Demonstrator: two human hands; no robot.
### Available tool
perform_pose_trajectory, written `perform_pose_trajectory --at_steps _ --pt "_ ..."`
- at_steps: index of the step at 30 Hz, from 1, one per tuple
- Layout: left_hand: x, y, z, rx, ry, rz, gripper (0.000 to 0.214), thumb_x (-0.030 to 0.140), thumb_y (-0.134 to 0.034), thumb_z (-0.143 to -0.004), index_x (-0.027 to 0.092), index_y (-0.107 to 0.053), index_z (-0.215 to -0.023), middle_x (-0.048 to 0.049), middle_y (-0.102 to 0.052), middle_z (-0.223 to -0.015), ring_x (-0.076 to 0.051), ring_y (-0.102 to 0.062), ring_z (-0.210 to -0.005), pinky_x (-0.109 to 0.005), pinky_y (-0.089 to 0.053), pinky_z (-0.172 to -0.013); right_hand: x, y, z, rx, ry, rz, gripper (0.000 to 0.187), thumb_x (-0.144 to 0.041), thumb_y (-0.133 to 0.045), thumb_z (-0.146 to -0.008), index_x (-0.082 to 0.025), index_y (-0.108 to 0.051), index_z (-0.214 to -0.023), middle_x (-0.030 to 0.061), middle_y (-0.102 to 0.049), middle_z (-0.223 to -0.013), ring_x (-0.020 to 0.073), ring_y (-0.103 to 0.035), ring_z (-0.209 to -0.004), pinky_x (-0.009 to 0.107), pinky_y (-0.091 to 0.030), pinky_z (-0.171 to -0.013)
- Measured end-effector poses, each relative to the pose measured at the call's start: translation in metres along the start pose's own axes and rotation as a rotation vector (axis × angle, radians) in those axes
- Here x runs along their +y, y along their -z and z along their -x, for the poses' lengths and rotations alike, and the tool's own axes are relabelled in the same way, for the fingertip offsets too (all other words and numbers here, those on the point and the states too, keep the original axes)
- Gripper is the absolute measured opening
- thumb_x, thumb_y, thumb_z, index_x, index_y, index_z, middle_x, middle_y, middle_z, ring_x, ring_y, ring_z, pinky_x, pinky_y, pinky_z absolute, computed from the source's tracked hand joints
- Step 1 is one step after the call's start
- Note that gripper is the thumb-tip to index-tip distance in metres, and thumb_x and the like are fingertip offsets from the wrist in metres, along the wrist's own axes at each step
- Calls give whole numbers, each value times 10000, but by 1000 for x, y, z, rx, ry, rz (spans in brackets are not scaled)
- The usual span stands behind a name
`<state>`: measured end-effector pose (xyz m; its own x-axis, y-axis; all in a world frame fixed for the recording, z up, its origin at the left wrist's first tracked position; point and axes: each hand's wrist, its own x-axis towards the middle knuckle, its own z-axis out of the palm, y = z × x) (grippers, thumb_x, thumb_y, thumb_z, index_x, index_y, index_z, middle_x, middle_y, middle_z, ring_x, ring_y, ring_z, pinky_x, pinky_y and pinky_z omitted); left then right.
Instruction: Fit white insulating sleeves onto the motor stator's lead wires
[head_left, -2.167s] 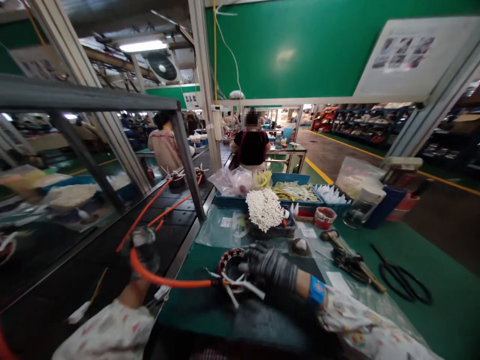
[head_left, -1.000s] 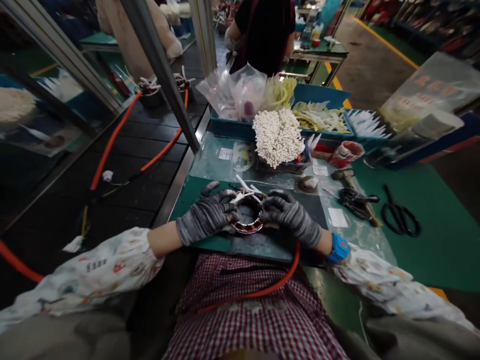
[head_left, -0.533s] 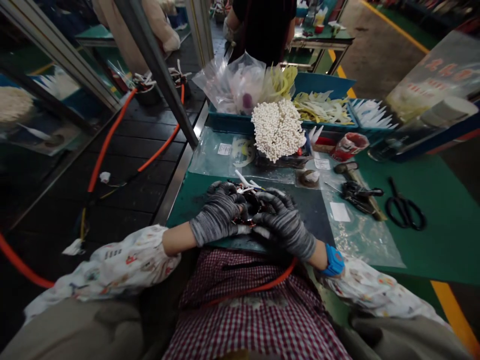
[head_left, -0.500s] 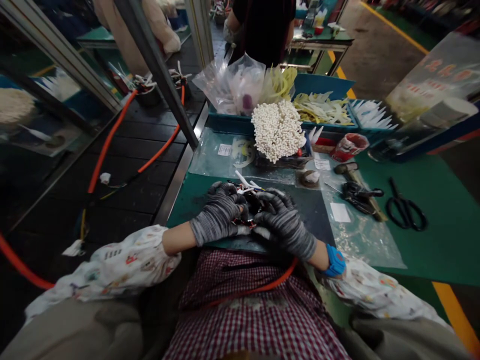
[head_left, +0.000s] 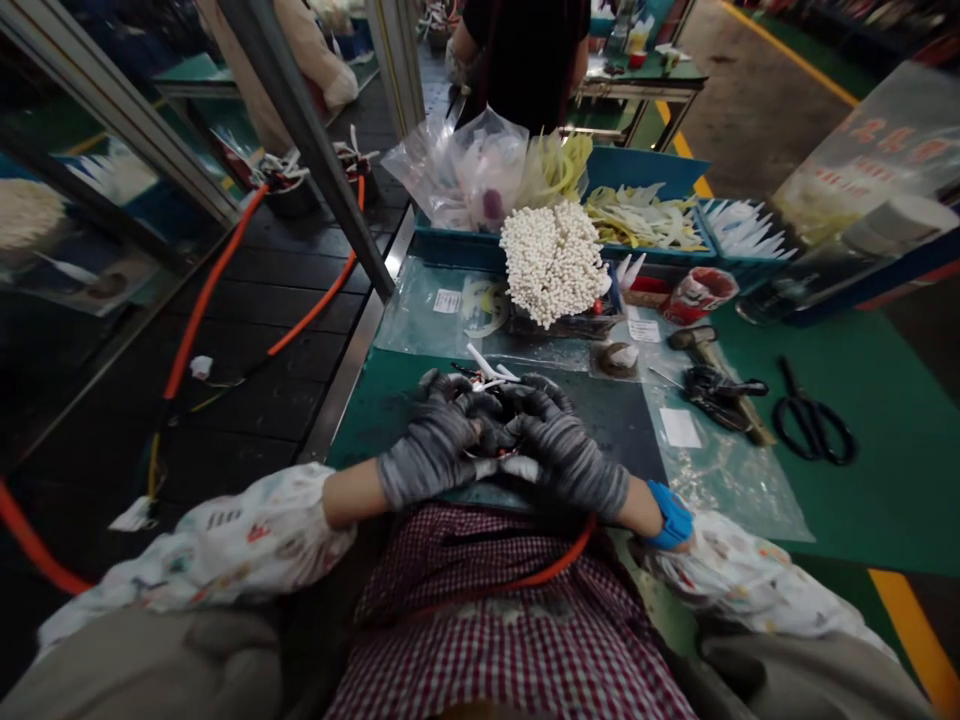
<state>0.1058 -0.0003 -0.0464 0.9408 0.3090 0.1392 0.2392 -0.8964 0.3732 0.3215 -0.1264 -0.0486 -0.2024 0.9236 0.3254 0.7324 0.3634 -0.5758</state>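
My left hand, in a grey knit glove, is closed round the left side of a dark part with wires. The similarly gloved right hand grips its right side, and the fingertips of both hands almost meet. White-sleeved wire ends stick up beyond the fingers; most of the part's body is hidden behind the gloves. It sits low over a dark mat at the front of the green table. An orange cable curves across my checked apron, just below the right hand.
Behind my hands lie a bundle of white-tipped pieces and blue bins holding bags and sleeves. Toward the right are a hammer, black-handled scissors and a red cup. A metal post rises at left. Two people work beyond.
Both hands have drawn closer together around the part, covering more of its dark body. The fingers have shifted over it, and the white wire ends moved slightly left.
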Motion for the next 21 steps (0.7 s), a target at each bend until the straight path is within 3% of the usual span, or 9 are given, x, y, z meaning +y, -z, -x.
perform_pose_trajectory --at_steps 2,6,8,10,12,14,17,19,21 --pt "6 -5 14 95 -13 -47 246 480 -717 -990 261 -789 -1077 -89 -777 -1321 -459 -556 -1423 -850 -164 -1279 4 -5 6 23 -46 35 237 -423 -760 -972 -265 -809 -1142 103 -613 -1594 376 -501 -1504 649 -346 -1344" --pt "6 -13 27 200 -186 -122 167 288 -631 -1054 319 -775 -1131 -7 -835 -1152 -308 -694 -1282 -678 -324 -1308 7 -25 21 191 -273 41 302 -346 -780 -974 -333 -783 -1276 62 -718 -1420 326 -590 -1420 604 -452 -1294" --pt "3 -8 24 193 -323 -132 156 273 -636 -1054 309 -766 -1133 -3 -838 -1177 -268 -707 -1267 -606 -337 -1316 6 -31 32 274 -264 78 277 -327 -793 -975 -365 -785 -1249 44 -737 -1347 319 -605 -1412 602 -453 -1297" --pt "-1 5 15 186 -395 -89 107 343 -662 -1052 300 -752 -1090 2 -834 -1203 -262 -683 -1322 -582 -254 -1360 5 -32 44 377 -225 112 271 -291 -767 -995 -382 -779 -1250 49 -686 -1426 313 -588 -1444 580 -491 -1270" --pt "-4 22 -1 202 -340 -8 142 425 -678 -1045 302 -736 -1086 3 -822 -1230 -255 -658 -1359 -551 -195 -1384 7 -26 55 496 -258 86 370 -285 -742 -1007 -369 -725 -1367 84 -576 -1574 324 -561 -1482 573 -526 -1238" --pt "-7 36 -25 200 -219 48 307 516 -719 -1008 302 -720 -1229 -27 -790 -1307 -273 -635 -1387 -556 -210 -1378 9 -17 63 545 -356 -42 495 -319 -707 -1029 -348 -610 -1514 116 -554 -1599 320 -589 -1459 576 -545 -1215" --pt "-13 42 -74 8 -78 120 677 591 -809 -914 238 -639 -1465 -113 -722 -1437 -355 -595 -1431 -624 -304 -1332 12 0 65 482 -420 -192 402 -361 -625 -1065 -310 -629 -1464 110 -682 -1427 292 -665 -1357 544 -576 -1173" --pt "-17 37 -104 -173 -79 198 534 445 -804 -936 203 -681 -1396 -103 -776 -1306 -311 -710 -1241 -534 -516 -1178 12 11 64 430 -363 -109 274 -365 -609 -1063 -283 -751 -1282 114 -725 -1303 310 -664 -1346 530 -581 -1158" --pt "-22 32 -124 -280 -87 290 422 321 -787 -935 184 -705 -1326 -77 -806 -1178 -249 -763 -1053 -417 -614 -988 10 19 63 352 -294 31 275 -406 -646 -1042 -276 -814 -1216 128 -734 -1246 351 -617 -1409 533 -573 -1164"
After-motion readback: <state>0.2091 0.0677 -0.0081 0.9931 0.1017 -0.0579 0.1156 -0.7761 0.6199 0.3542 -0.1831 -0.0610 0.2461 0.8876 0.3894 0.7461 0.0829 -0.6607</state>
